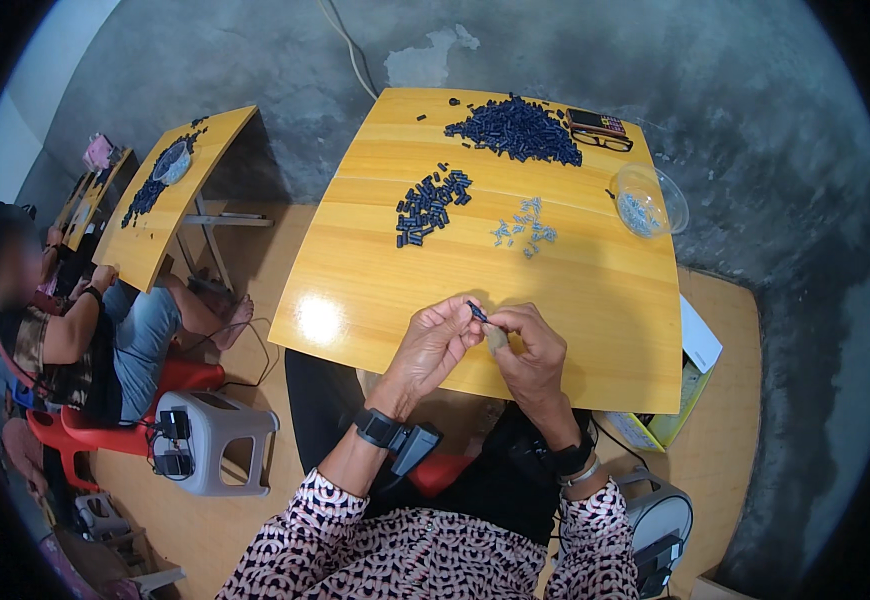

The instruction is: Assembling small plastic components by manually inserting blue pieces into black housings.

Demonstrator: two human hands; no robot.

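My left hand and my right hand meet over the near edge of a yellow wooden table. Together their fingertips pinch one small dark blue cylindrical part. A big heap of the same dark blue parts lies at the table's far side. A smaller group of them sits nearer the middle. A scatter of small light blue pieces lies right of that group. Both wrists wear dark bands.
A clear plastic bowl with small pieces stands at the table's right edge. Glasses and a calculator lie at the far right. Another person sits at a second yellow table on the left. A grey stool stands between us.
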